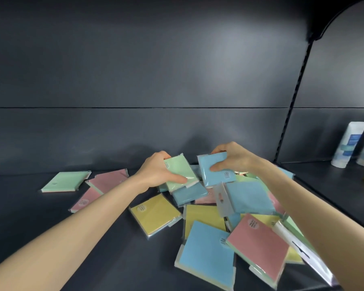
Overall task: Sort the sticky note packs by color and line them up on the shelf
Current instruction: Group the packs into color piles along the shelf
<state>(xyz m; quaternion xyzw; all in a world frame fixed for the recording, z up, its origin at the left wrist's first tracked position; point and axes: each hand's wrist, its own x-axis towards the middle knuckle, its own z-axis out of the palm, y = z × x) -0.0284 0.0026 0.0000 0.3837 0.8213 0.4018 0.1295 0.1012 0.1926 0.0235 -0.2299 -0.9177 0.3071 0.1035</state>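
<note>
The chief danger is the heap itself: the pile (240, 217) of wrapped packs lies loose and overlapping on the dark shelf (29, 217), and its near packs sit close to the front edge; a forearm dragged across them, or a pack tugged from underneath, could send several sliding off; the glossy film would probably help them slip. Mis-sorting is the other risk; some packs show a different tint along their sides, so judging by an edge rather than the top face could put one in the wrong group.

The left hand (156, 171) grips a green pack (180, 173), thumb across its near face and fingers curled over the far edge; the right hand (231, 158) pinches a light-blue pack (215, 169) the same way; both packs are held tilted just above the back of the pile, near each other but apart.

To the left, well clear of the pile, 1 lone green pack (65, 181) lies flat just beside 2 pink packs (108, 179), which overlap; a yellow pack (155, 215) sits at the pile's left fringe.

The packs are thin pastel squares in clear film, with small printed marks near one corner; the sorting looks barely begun.
</note>
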